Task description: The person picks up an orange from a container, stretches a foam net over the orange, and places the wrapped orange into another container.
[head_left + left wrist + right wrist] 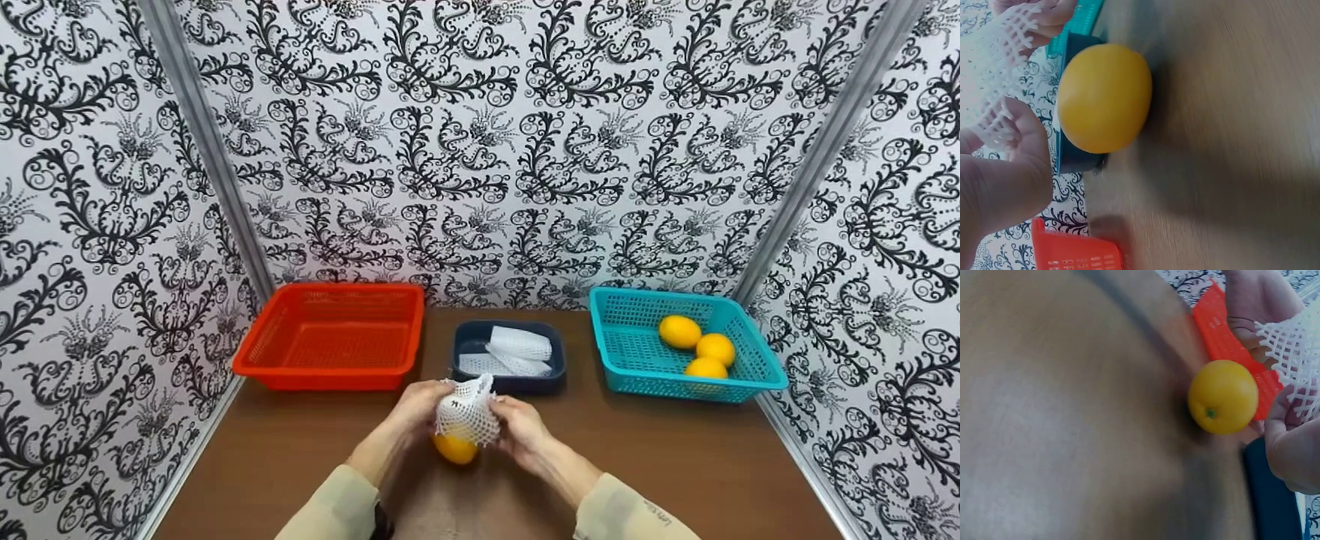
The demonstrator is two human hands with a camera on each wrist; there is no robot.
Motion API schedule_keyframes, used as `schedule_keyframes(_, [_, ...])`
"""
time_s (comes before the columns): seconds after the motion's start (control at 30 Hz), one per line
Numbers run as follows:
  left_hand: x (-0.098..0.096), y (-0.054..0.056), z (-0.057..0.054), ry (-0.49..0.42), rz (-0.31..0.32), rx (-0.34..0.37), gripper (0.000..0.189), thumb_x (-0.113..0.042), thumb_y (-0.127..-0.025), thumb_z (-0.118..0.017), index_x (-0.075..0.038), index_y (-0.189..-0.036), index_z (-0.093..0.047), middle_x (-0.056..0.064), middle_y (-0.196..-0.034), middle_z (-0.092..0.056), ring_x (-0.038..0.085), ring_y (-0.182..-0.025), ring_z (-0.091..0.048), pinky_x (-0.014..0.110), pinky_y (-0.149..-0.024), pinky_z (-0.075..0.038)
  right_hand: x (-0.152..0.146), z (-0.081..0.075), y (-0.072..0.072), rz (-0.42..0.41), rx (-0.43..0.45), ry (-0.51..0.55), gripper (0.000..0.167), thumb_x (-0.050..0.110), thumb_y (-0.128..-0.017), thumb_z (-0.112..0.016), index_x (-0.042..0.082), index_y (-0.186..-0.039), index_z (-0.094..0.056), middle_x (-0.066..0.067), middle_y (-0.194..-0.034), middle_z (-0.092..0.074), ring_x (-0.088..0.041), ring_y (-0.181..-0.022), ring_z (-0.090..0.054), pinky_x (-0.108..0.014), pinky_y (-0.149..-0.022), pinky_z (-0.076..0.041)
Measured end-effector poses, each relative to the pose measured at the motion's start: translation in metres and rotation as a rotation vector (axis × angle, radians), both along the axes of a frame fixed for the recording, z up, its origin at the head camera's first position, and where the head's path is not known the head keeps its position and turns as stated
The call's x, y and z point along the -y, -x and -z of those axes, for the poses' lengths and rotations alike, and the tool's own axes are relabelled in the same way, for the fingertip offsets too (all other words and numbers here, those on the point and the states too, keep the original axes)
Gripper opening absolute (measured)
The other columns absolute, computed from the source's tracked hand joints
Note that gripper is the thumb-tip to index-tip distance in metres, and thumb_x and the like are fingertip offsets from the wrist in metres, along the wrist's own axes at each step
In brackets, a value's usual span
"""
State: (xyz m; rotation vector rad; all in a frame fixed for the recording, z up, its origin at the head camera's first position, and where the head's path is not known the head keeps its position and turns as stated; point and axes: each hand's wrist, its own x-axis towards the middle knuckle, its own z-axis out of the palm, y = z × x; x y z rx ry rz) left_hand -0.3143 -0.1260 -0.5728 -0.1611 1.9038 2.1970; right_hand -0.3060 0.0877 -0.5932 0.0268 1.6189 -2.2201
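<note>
A white foam fruit net (pixel 469 409) is stretched between my two hands at the middle of the table. My left hand (pixel 420 405) pinches one side of its mouth, and my right hand (pixel 519 427) pinches the other. Just below the net an orange (pixel 455 450) rests on the table, its top hidden by the net in the head view. Both wrist views show this orange (pixel 1105 98) apart from the fingers, with the held net (pixel 1297 354) off to its side. A green stem spot marks the orange (pixel 1223 397) in the right wrist view.
Behind the hands stands a dark blue tray (pixel 549 385) with several white foam nets (pixel 521 345). A red basket (pixel 330 379) is at the back left. At the back right, a turquoise basket (pixel 622 379) holds three oranges (pixel 680 331). Patterned walls enclose the table.
</note>
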Motion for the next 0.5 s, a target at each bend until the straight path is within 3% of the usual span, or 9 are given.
schedule_keyframes(0.27, [0.006, 0.001, 0.005, 0.3, -0.052, -0.041, 0.022, -0.021, -0.102, -0.076, 0.001, -0.102, -0.076, 0.005, -0.09, -0.068, 0.017, -0.078, -0.065, 0.033, -0.064, -0.061, 0.004, 0.017, -0.008, -0.016, 0.036, -0.132, 0.016, 0.02, -0.11, -0.062, 0.019, -0.095, -0.067, 0.0, -0.097, -0.07, -0.02, -0.091, -0.07, -0.035, -0.08, -0.06])
schedule_keyframes(0.5, [0.01, 0.004, 0.016, 0.406, -0.049, -0.036, 0.021, -0.021, -0.102, -0.076, 0.0, -0.1, -0.071, 0.007, -0.094, -0.065, 0.017, -0.077, -0.065, 0.038, -0.064, -0.065, 0.005, 0.027, -0.012, -0.004, 0.04, -0.223, 0.008, 0.017, -0.107, -0.064, 0.012, -0.103, -0.068, -0.004, -0.098, -0.073, -0.021, -0.089, -0.071, -0.036, -0.078, -0.064])
